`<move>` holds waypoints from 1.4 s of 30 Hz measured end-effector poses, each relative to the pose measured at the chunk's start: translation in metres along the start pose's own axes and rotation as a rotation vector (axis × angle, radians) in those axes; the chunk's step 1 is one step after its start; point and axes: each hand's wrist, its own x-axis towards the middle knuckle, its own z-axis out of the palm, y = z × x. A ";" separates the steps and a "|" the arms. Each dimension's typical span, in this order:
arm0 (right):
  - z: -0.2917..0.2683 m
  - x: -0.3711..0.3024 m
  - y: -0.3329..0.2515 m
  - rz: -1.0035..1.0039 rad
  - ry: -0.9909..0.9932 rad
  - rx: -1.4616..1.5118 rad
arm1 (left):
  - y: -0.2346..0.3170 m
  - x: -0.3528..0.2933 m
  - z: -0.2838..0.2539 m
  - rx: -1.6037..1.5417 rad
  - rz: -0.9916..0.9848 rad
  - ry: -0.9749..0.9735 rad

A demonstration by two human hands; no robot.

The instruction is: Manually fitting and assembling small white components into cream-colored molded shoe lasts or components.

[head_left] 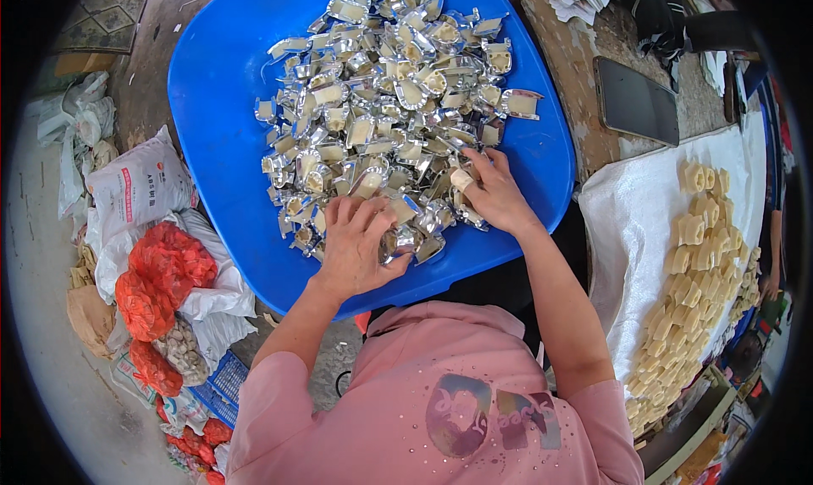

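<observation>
A big blue plastic tub [222,87] holds a heap of small chrome-plated plastic parts [373,87], shiny outside and cream-coloured inside. At the heap's near edge my left hand [354,241] curls round one shiny curved part [400,241], its thumb below it. My right hand [498,193] rests against the right side of the heap, palm down and fingers bent together among the parts. A pale wrap covers one of its digits. What lies under those fingertips is hidden.
Right of the tub, many cream plastic pieces [690,273] lie on a white woven sheet [614,223]. A dark phone [637,101] sits on the worn wooden table [584,87]. On the left are a white sack [140,180], red bags [169,265] and a blue crate [222,388].
</observation>
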 end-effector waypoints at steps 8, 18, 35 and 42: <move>0.002 -0.006 -0.011 -0.031 -0.079 0.191 | -0.006 -0.009 -0.007 0.051 -0.031 0.033; 0.019 -0.021 -0.031 -0.016 -0.144 0.428 | -0.038 -0.013 -0.011 0.117 -0.304 0.230; 0.015 -0.028 -0.091 -0.095 -0.404 1.351 | -0.003 0.010 -0.030 -0.073 -0.198 0.166; -0.003 -0.020 -0.070 -0.087 -0.081 1.253 | -0.045 -0.005 -0.019 0.159 -0.246 0.156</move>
